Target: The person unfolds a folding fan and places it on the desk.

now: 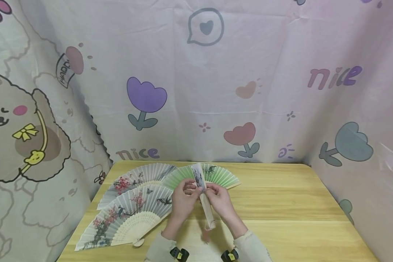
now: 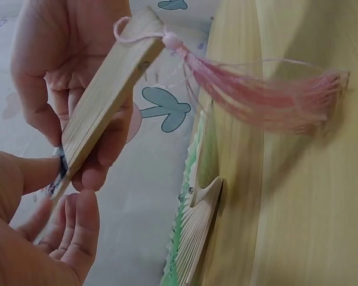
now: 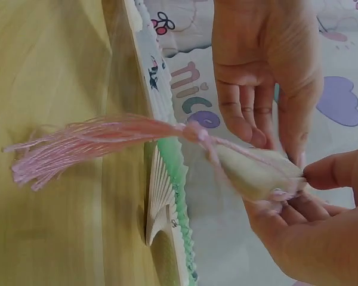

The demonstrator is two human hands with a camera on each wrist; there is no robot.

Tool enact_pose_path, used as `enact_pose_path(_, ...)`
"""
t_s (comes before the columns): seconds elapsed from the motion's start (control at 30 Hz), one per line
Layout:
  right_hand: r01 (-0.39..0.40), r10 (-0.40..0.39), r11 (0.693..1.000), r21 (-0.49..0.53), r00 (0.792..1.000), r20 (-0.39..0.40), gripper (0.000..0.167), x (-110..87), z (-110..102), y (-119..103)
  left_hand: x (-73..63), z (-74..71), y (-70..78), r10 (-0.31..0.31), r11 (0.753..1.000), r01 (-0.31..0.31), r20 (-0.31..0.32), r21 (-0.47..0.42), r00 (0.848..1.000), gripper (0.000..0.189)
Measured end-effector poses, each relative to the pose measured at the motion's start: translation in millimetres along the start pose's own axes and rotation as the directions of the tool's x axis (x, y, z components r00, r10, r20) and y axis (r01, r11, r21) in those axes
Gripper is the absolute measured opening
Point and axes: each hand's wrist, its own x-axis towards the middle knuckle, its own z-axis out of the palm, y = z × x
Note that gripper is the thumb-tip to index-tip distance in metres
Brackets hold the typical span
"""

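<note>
A folded hand fan (image 1: 207, 207) with pale wooden ribs is held up over the table between both hands, tilted, its printed end pointing away. My left hand (image 1: 183, 200) pinches it from the left with thumb and fingers near its middle. From the right, my right hand (image 1: 220, 201) pinches it at about the same height. A pink tassel (image 2: 268, 98) hangs by a cord from the fan's near end. Behind the hands, an open green fan (image 1: 224, 176) lies on the table, partly covered by the folded one.
Two open fans with blossom prints lie at the left: a front fan (image 1: 127, 218) overlapping a back fan (image 1: 144, 176). The wooden table (image 1: 281, 203) ends at a printed cloth backdrop (image 1: 196, 91), which also hangs along both sides.
</note>
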Motion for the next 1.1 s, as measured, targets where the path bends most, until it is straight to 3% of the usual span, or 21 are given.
enact_pose_path(0.1, 0.004, -0.005, 1.000, 0.024, 1.000, 0.007, 0.033, 0.7, 0.6, 2.1, -0.1, -0.3, 0.4, -0.010, 1.000, 0.010, -0.003, -0.014, 1.000, 0.043)
enact_pose_path(0.33, -0.032, 0.033, 0.997, 0.065, 0.999, -0.014, 0.034, -1.3, 3.2, -0.8, -2.1, -0.3, 1.5, 0.037, 0.999, -0.036, -0.018, 0.035, 0.999, 0.026)
enact_pose_path(0.6, -0.043, 0.047, 0.995, 0.092, 0.998, -0.039, 0.030, 2.1, 5.7, -2.0, -3.5, -5.2, 7.0, 0.056, 0.996, -0.054, -0.016, 0.071, 0.998, 0.030)
enact_pose_path(1.1, -0.047, 0.053, 0.992, 0.116, 0.997, -0.055, 0.031, 4.8, 4.0, -4.7, 0.5, -17.1, 7.0, 0.006, 0.998, 0.000, 0.101, -0.060, 0.995, 0.040)
